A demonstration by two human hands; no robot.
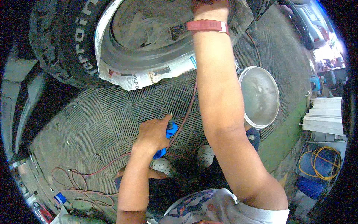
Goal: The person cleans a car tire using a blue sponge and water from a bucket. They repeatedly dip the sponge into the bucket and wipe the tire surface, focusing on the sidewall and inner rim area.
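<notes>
My left hand (151,134) is closed around a blue-and-black object (170,130) whose kind I cannot make out. It is low over the floor mat, between me and the wheel. My right arm reaches up to the wheel rim (149,61), a red band (207,26) on its wrist. My right hand (210,8) is at the wheel, at the top edge of the view; its fingers are hidden. Newspaper (128,80) lines the gap between the rim and the black tire (80,48). The tire has raised white lettering on its sidewall.
A white bucket (261,98) stands right of my right arm. A thin reddish hose (108,161) crosses the ribbed floor mat (108,115) and coils at lower left. On the right are a yellow hose (317,173), a blue drum (311,186) and, farther off, a vehicle (311,24).
</notes>
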